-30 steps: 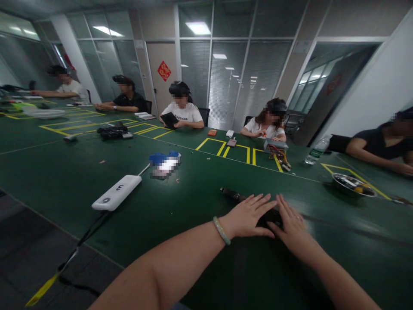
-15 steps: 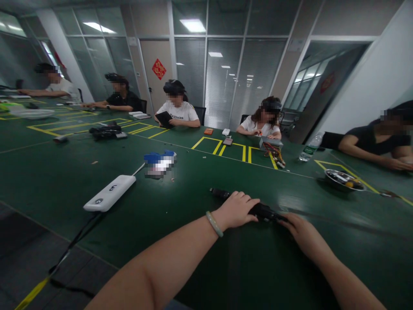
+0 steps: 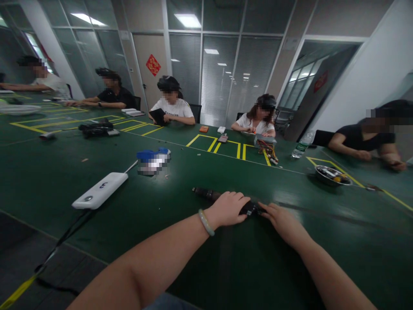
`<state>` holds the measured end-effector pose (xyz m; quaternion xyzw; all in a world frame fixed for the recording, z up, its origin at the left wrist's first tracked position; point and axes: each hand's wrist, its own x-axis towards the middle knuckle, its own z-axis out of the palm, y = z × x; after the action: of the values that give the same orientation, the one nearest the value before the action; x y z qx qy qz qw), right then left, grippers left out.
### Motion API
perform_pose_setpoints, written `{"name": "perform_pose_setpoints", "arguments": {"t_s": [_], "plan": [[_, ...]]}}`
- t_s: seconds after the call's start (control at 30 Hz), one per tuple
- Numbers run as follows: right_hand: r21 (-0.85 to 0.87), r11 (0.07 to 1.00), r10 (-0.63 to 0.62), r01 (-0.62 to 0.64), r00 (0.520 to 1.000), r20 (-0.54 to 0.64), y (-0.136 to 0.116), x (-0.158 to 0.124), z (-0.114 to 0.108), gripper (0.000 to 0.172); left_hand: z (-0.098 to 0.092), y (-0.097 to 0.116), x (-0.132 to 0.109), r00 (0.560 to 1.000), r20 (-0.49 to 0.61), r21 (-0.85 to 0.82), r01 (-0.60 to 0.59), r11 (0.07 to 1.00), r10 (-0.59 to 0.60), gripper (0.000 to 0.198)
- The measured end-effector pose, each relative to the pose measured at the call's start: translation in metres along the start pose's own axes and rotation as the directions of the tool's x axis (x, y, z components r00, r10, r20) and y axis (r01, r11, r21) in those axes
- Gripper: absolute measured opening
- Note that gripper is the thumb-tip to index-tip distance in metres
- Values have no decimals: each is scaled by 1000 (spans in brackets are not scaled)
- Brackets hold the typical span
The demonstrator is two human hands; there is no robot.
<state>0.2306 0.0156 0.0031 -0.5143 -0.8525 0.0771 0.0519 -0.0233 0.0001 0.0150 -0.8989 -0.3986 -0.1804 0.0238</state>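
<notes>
Drawn closer together, the left hand (image 3: pixel 227 209) clasps the black cylindrical tool (image 3: pixel 205 194), which lies across the green worktop (image 3: pixel 325 245), while the right hand (image 3: pixel 282 221) rests its fingers against the tool's other end.

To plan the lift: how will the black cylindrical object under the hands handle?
The black cylindrical object probably rolls if pushed, its exposed end looking round. It looks stiff, lying straight past the left hand. Its smooth look may mean some slipperiness.

Head-worn view, facing forward — tabletop (image 3: pixel 54 181) below
</notes>
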Motion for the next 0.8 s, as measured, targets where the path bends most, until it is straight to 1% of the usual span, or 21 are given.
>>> {"name": "perform_pose_setpoints", "arguments": {"t_s": [0.07, 0.13, 0.27, 0.33, 0.4, 0.5, 0.67, 0.73, 0.8], "plan": [[-2, 1000, -29, 30, 999, 34, 6, -5, -4, 44, 2, 4, 1, 1000, -6, -16, -14, 1000, 14, 53], [9, 999, -44, 44, 999, 30, 9, -11, -8, 44, 3, 5, 2, 1000, -20, -33, -24, 999, 24, 52], [7, 997, -73, 74, 994, -84, 4, -19, -16, 49, 6, 5, 4, 999, -44, -58, -25, 998, 22, 54], [-29, 992, -127, 125, 984, -127, -2, -21, -18, 43, 8, 6, 5, 999, -48, -59, -17, 998, 14, 55], [-54, 985, -168, 161, 975, -146, -9, -22, -19, 35, 9, 7, 6, 998, -56, -68, -16, 998, 13, 53], [-62, 986, -162, 154, 974, -156, -15, -22, -21, 32, 10, 10, 7, 998, -62, -85, -29, 996, 24, 48], [-113, 989, -112, 98, 986, -124, -16, -27, -28, 17, 9, 10, 8, 999, -49, -93, -21, 995, 16, 46], [-118, 992, -60, 51, 996, -72, -13, -31, -32, 13, 9, 10, 8, 999, -44, -96, -19, 995, 14, 46], [-84, 996, 7, -5, 1000, 25, -8, -37, -36, 16, 10, 9, 9, 999, -43, -98, -20, 995, 16, 46]]}}
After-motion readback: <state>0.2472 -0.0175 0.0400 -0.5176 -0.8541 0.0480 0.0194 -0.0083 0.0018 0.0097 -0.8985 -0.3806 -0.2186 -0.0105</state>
